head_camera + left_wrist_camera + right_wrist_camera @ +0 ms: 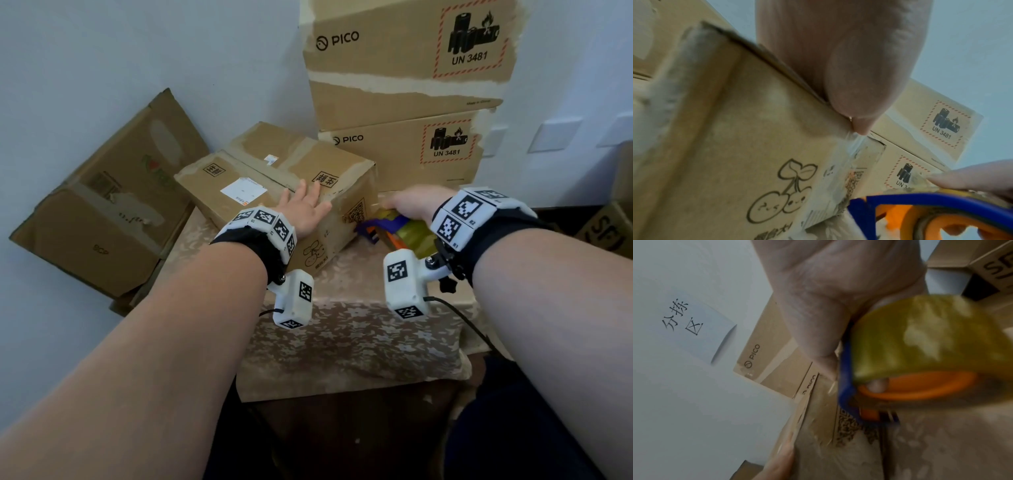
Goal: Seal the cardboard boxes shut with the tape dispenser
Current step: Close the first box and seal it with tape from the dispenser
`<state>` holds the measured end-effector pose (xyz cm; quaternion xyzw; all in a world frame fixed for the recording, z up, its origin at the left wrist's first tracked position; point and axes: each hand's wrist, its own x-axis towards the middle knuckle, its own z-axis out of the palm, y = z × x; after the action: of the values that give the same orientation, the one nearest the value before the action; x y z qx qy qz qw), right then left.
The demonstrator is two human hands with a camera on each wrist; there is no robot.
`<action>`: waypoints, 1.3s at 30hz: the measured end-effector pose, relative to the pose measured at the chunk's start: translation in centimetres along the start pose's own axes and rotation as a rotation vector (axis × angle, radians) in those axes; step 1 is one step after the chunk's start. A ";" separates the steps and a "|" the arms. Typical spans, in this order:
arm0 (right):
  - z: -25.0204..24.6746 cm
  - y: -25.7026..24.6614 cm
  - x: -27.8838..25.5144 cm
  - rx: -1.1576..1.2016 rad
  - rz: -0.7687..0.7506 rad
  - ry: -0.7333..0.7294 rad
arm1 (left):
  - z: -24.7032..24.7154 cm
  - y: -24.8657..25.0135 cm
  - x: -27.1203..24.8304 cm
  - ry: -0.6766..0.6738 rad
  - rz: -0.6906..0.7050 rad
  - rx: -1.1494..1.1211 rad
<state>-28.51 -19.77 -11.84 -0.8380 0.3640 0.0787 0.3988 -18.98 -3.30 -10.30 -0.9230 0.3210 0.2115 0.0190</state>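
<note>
1. Floral cloth covers the table (359,342); on it the left hand (303,209) lies flat, fingers straight, on the small box (274,178), flaps closed, contents unseen.
2. Beside it, the right hand (411,204) grips the tape dispenser (394,229) at the box's side, tape apparently running over the edge.
3. Behind, 2 PICO boxes (407,102) stand stacked; sealing looks partly done.

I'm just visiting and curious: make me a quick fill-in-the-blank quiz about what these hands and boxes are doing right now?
1. The left hand lies flat on top of the cardboard ____ on the table.
2. The right hand grips the tape ____.
3. The two stacked boxes by the wall carry the brand name ____.
4. The tape roll sits on a hub coloured ____.

Missing words: box; dispenser; PICO; orange
</note>
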 end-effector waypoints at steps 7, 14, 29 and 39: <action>-0.4 2.8 0.5 -0.223 0.051 0.119 | 1.1 0.2 1.7 0.121 -0.051 0.015; 1.1 4.6 1.5 -0.309 0.099 0.107 | 2.1 0.5 2.6 0.252 -0.054 0.051; 1.3 4.5 -0.6 -0.540 -0.036 0.158 | 2.8 0.5 3.2 0.311 -0.055 0.076; 1.9 1.9 -0.9 -0.354 -0.165 0.302 | 2.0 0.2 2.6 0.183 -0.053 0.058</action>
<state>-30.19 -18.70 -13.87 -0.9240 0.3303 -0.0179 0.1918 -17.97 -4.63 -13.13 -0.9457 0.3028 0.1162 0.0217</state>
